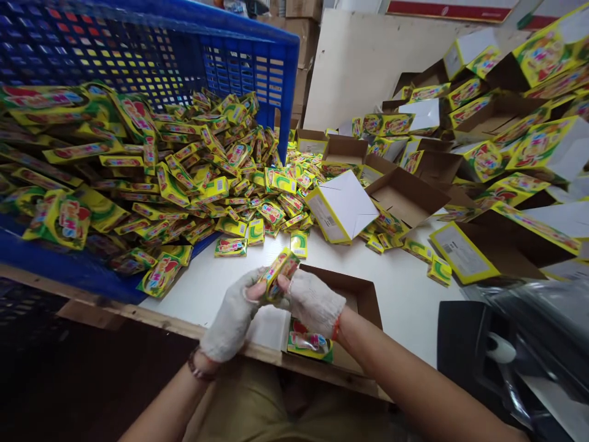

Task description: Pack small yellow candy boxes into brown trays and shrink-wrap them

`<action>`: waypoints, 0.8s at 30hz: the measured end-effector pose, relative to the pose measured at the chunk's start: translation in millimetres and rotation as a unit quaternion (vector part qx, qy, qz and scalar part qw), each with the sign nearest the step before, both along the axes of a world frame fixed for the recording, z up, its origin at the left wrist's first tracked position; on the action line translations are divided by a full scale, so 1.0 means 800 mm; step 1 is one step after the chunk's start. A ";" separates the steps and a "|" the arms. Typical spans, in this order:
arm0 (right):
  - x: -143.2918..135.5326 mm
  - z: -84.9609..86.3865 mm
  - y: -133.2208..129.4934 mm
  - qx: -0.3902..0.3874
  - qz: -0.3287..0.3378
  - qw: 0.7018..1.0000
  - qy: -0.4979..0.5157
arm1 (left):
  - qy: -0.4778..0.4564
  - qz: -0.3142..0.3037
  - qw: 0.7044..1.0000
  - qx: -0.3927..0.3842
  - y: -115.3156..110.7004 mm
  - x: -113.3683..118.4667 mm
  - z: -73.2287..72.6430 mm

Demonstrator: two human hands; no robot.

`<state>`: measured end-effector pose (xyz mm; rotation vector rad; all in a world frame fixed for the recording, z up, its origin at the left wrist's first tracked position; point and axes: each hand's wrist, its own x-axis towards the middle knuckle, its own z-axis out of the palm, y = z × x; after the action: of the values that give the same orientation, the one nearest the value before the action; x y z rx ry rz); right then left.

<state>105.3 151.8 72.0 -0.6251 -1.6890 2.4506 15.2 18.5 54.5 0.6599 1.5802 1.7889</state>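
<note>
So, head view: left hand point(232, 316) and right hand point(317, 302), 2 white gloves with bare fingertips, both grasp small yellow-green packs point(280, 270), count unclear, at the near side of the white table point(184, 301), by the left edge of an open carton point(365, 301). More packs point(309, 344) sit in its near left part. Left: blue crate point(289, 80), heap of packs point(216, 159) spilling right onto table. Right: piled display boxes point(488, 159).

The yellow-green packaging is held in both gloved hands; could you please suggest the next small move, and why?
I would probably lower the yellow-green packaging into the open carton: the left hand and right hand hold it close by, and similar packaging appears inside.
</note>
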 end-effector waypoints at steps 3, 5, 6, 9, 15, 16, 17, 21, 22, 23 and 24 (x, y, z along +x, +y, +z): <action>-0.013 -0.007 0.002 0.024 -0.052 0.998 0.022 | 0.231 0.059 0.963 -0.127 0.014 -0.036 -0.008; -0.013 -0.002 0.012 0.114 -0.056 0.992 0.019 | 0.350 0.099 0.896 -0.255 0.019 -0.084 -0.019; -0.013 0.001 0.016 0.158 -0.038 0.987 0.017 | 0.367 0.099 0.883 -0.277 0.019 -0.109 -0.024; -0.015 0.012 0.023 0.268 0.044 0.962 0.002 | 0.401 0.078 0.852 -0.327 0.016 -0.167 -0.031; -0.055 0.021 0.018 0.486 0.149 0.861 -0.021 | 0.465 0.024 0.827 -0.314 -0.007 -0.143 -0.032; -0.064 0.022 0.019 0.514 0.166 0.842 -0.007 | 0.484 0.017 0.826 -0.288 -0.014 -0.127 -0.037; -0.071 0.023 0.020 0.529 0.193 0.827 -0.004 | 0.506 0.013 0.824 -0.255 -0.022 -0.112 -0.042; -0.087 0.021 0.013 0.506 0.340 0.787 -0.095 | 0.569 0.027 0.811 -0.131 -0.064 -0.072 -0.058; -0.088 0.019 0.008 0.511 0.357 0.774 -0.115 | 0.568 0.030 0.811 -0.137 -0.076 -0.071 -0.056; -0.086 0.016 0.002 0.531 0.360 0.757 -0.121 | 0.564 0.038 0.808 -0.166 -0.087 -0.074 -0.052; -0.084 0.012 -0.005 0.566 0.353 0.736 -0.114 | 0.554 0.055 0.800 -0.224 -0.098 -0.081 -0.045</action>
<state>37.7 147.9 81.3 -0.0685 -3.3930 0.9815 -49.6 -59.5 18.7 1.5409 2.7003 0.9425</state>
